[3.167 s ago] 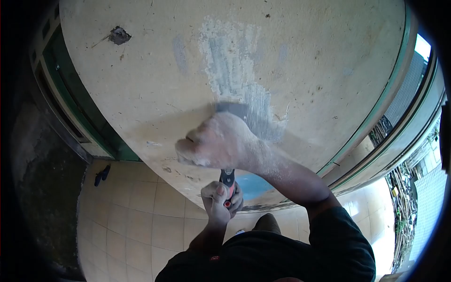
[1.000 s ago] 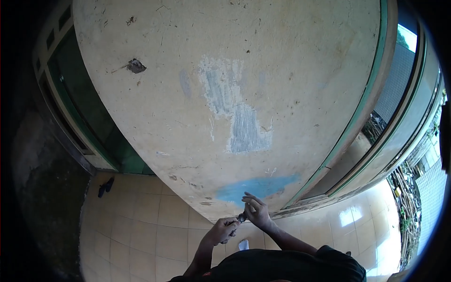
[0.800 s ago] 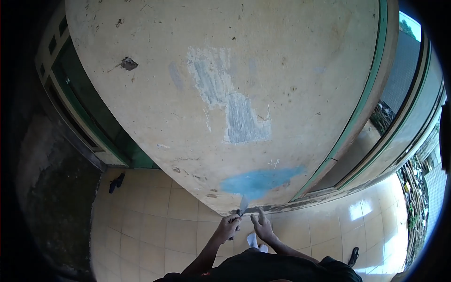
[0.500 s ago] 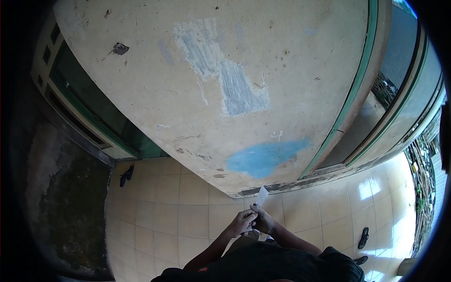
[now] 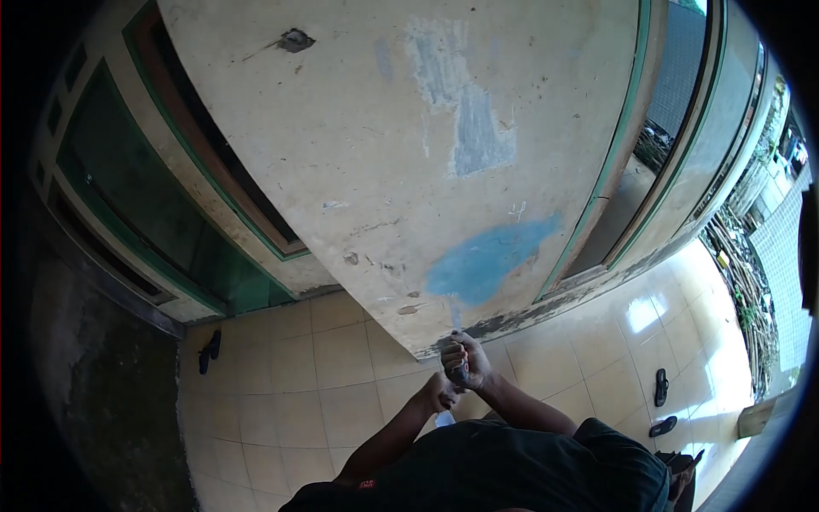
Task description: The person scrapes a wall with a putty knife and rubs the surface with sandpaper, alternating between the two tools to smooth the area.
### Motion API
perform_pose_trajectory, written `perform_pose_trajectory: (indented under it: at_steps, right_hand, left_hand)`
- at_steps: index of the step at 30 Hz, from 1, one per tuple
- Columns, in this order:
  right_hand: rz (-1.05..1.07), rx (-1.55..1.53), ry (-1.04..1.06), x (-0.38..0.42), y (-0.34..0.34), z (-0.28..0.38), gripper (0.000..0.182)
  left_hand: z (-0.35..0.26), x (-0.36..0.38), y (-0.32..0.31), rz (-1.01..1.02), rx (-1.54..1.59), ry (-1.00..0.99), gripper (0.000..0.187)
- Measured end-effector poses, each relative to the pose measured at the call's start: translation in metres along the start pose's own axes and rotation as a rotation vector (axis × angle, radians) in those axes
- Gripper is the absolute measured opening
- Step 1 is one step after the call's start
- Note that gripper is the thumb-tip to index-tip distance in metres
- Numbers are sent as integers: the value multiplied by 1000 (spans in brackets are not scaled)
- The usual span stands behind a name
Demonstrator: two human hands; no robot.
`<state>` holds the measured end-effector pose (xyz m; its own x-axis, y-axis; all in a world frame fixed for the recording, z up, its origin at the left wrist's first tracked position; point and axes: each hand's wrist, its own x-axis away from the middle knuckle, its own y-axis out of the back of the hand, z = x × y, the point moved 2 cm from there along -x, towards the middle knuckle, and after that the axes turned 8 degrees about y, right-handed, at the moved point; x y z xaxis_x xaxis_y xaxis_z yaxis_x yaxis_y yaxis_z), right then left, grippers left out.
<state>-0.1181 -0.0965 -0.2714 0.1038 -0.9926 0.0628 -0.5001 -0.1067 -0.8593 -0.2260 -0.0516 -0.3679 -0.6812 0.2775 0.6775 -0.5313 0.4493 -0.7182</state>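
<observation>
My right hand (image 5: 467,358) is closed around the dark handle of a putty knife, held upright just in front of the wall's lower corner. Its pale flat blade (image 5: 455,319) points up and overlaps the wall below the blue patch (image 5: 490,263). Just below and to the left, my left hand (image 5: 440,392) is closed close against the right wrist. A second pale, flat blade (image 5: 444,419) sticks out beneath the left fingers, most of that tool being hidden by the hand.
Ahead stands a stained cream wall (image 5: 358,171) with grey smeared patches (image 5: 482,132). Green-framed doors and windows flank it. Tiled floor (image 5: 350,350) runs along its base. Black sandals lie at left (image 5: 209,350) and right (image 5: 661,388); sticks (image 5: 742,290) are piled at far right.
My hands, together before, have moved slightly apart, the right one rising above the left. The upper blade now stands more upright, and a second blade shows below. The view has shifted.
</observation>
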Motion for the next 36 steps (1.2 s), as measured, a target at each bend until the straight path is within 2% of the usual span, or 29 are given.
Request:
perform_pose_trajectory:
  at_steps: [2,4,8,12,13,14,15,16,17,18,19,20,21,22,24,26,28,29,31,32,35,36]
  right_hand:
    - [95,25,-94,-23,9,-22,31]
    - [75,60,-124,-37,23,-31,33]
    - [44,46,-81,-29,21,-34,32]
    - [40,240,-57,-19,21,-28,30]
    - [3,415,-99,-16,15,-31,28]
    - [-35,589,-141,-13,11,-31,26]
    - [-147,695,-125,-8,13,-22,15]
    - [-144,693,-127,-4,6,-20,15]
    - [-162,847,-54,2,-1,-19,10]
    - [-179,997,27,8,-11,-17,5]
    - [-150,1204,116,16,-25,-13,4]
    - [-97,1263,142,20,-18,7,15]
    - [-168,1438,230,33,-48,-7,23]
    - [-249,1611,316,46,-85,-18,32]
    - [-232,1803,507,60,-98,2,43]
    - [-191,1792,577,76,-127,19,42]
    - [-91,1754,745,83,-144,39,42]
    - [-93,1745,740,82,-150,49,42]
    - [154,1668,800,80,-160,63,47]
    - [154,1658,795,75,-160,67,47]
    - [327,1465,1030,43,-167,60,57]
    - [325,1455,1018,33,-170,60,57]
  left_hand:
    - [-5,10,6,63,21,-29,24]
    - [-4,17,11,175,83,-66,25]
    - [-9,30,16,396,190,-132,26]
    - [-15,39,7,621,321,-197,29]
    - [-20,58,-13,52,340,-293,34]
    - [-30,57,-2,54,339,-296,34]
    - [-43,56,14,261,289,-178,35]
    - [-50,62,14,463,238,-56,36]
    - [-52,58,23,-142,319,-222,35]
    - [-54,66,17,-150,312,-218,35]
    - [-57,76,13,-265,347,-304,34]
    - [-59,85,11,-380,376,-386,34]
    - [-63,90,11,-445,380,-376,34]
    - [-69,93,23,-452,368,-360,34]
    - [-75,90,40,-13,242,-195,34]
    - [-84,93,20,-113,235,-181,30]
    - [-95,94,7,-67,246,-245,29]
    - [-102,95,0,-58,177,-303,28]
    - [-112,93,-24,-70,196,-345,25]
    - [-116,92,-36,-73,213,-388,22]
    - [-126,87,-65,-29,193,-373,20]
    - [-127,87,-73,-42,201,-377,20]
